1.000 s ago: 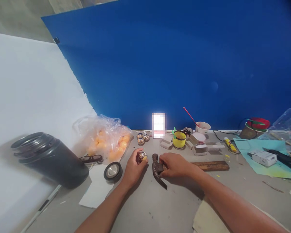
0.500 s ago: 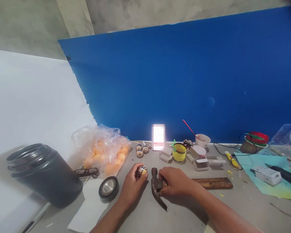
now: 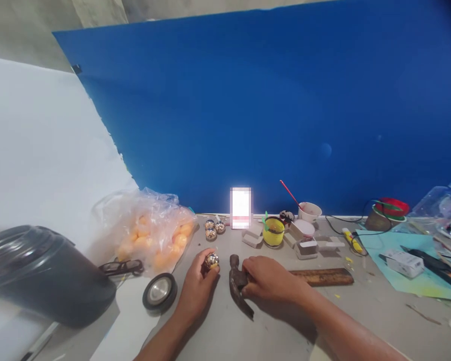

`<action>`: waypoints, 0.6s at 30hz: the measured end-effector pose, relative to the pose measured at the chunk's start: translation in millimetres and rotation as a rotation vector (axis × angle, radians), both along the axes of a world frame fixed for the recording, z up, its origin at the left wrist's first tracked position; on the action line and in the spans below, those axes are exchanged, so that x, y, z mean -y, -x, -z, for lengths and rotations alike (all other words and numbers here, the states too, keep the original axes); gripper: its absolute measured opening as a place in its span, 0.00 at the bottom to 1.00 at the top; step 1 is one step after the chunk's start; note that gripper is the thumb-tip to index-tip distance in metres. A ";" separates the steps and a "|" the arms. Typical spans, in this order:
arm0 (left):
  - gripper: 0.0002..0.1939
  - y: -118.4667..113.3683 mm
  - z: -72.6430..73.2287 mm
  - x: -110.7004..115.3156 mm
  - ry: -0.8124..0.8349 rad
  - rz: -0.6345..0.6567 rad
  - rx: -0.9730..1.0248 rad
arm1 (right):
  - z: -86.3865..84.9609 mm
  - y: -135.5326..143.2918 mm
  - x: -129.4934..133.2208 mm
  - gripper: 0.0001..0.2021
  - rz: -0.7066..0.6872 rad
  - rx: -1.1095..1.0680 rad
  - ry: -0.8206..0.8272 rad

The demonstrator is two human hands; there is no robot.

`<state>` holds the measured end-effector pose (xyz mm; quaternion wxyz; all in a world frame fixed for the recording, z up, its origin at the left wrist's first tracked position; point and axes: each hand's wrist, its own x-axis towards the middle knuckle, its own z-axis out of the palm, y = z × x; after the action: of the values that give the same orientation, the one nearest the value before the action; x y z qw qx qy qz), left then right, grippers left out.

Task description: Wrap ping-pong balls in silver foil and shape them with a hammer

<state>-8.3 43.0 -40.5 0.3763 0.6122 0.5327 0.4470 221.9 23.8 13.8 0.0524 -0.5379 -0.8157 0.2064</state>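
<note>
Hammer point(image 3: 236, 281) and shiny ball point(image 3: 212, 260) are both in hand, side by side near the middle of the table point(image 3: 210, 331). The left hand point(image 3: 197, 288) has its grip closed around the ball, which shows between thumb and fingers at the far end of the hand. The right hand point(image 3: 268, 277) wraps its grip around the wooden handle point(image 3: 322, 277) just behind the metal head; the handle runs out to the right beyond the wrist, and the claw points to the near side. A gap separates the hammer head from the left hand. I cannot tell whether the head touches the table.

Farther off, three more shiny balls point(image 3: 211, 233) sit close together, with a yellow container point(image 3: 273, 232) to their right and small cardboard trays point(image 3: 252, 238) beside it. At left, a clear bag point(image 3: 158, 200) holds orange balls point(image 3: 142, 244); nearer are a dark flask point(image 3: 48, 281) and a round lid point(image 3: 159, 292). At right, a white box point(image 3: 405, 263) lies on a turquoise sheet point(image 3: 413, 283).
</note>
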 end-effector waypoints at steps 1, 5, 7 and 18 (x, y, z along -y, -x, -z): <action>0.24 0.0 0.9 -0.4 -0.019 -0.011 0.014 | -3.0 -0.1 1.2 0.10 0.015 -0.020 0.010; 0.24 -1.4 0.3 -0.9 -0.044 -0.040 0.035 | -13.0 -0.9 6.5 0.06 0.052 -0.066 -0.010; 0.24 -2.6 -2.3 -0.1 -0.016 -0.023 0.028 | -16.8 -0.2 8.8 0.07 0.063 -0.022 -0.044; 0.20 -8.1 -10.1 5.3 -0.006 0.001 -0.015 | -47.9 -7.0 12.2 0.15 0.096 0.165 -0.168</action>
<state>-0.2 37.7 -30.5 0.3707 0.6170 0.5340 0.4437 228.9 11.5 61.7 0.0398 -0.5851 -0.8050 0.0895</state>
